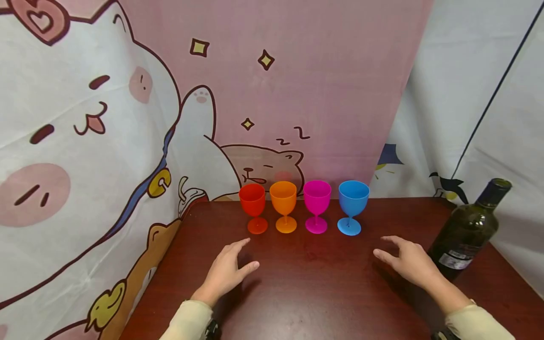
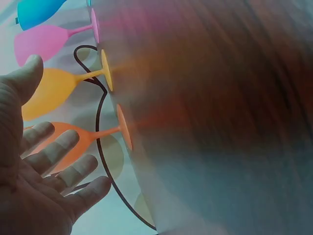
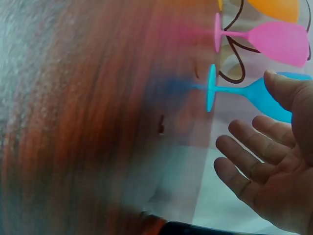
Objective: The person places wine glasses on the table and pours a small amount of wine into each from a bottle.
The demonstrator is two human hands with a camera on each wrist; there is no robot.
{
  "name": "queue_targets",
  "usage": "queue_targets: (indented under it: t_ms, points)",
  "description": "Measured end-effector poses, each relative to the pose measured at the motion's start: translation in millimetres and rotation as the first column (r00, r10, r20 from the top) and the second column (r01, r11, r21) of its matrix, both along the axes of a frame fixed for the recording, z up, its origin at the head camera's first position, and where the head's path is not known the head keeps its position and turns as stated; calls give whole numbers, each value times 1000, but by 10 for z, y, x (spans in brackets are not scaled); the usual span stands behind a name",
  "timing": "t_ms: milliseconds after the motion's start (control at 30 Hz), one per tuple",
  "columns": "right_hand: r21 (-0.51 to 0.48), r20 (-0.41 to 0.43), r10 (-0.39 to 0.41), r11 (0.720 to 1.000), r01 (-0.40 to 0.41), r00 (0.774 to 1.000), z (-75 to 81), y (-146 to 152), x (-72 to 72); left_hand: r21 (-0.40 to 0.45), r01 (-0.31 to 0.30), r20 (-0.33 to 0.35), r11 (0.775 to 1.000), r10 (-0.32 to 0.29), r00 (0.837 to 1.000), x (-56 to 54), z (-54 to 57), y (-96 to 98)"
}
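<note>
A row of plastic goblets stands upright near the back of the table: red (image 1: 252,199), orange (image 1: 283,197), magenta (image 1: 317,196) and blue (image 1: 353,198). My left hand (image 1: 226,270) hovers in front of the red goblet, fingers extended and thumb apart, holding nothing. In the left wrist view its spread fingers overlap the red goblet (image 2: 73,142). Off to the right, my right hand (image 1: 410,263) is held in front of the blue goblet with its fingers loose and nothing in them. A dark green wine bottle (image 1: 467,231) stands just beyond that hand, its lower part partly hidden by it.
The dark reddish-brown table (image 1: 314,283) has a glossy top. Behind it hangs a pink and white cloth (image 1: 331,104) with cartoon animals, close to the goblets. More white cloth (image 1: 501,123) hangs on the right side, behind the bottle.
</note>
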State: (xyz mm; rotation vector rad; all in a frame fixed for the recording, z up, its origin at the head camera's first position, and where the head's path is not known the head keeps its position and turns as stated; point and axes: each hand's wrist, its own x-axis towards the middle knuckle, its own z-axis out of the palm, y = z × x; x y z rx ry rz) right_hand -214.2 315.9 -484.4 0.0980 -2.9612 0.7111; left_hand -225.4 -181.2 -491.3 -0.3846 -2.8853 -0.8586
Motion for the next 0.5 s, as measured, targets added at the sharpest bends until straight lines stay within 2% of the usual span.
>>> queue_targets:
  t_ms: [133, 300, 500]
  points:
    - [-31, -14, 11, 999, -12, 1000, 116, -40, 54, 23, 7, -29, 1000, -6, 1000, -2, 28, 30]
    - [-58, -85, 23, 998, -28, 996, 389, -110, 175, 56, 17, -59, 998, -13, 998, -13, 80, 70]
    - [-72, -195, -33, 997, 20, 980, 722, -84, 390, 77, 19, -53, 997, -15, 998, -26, 82, 96]
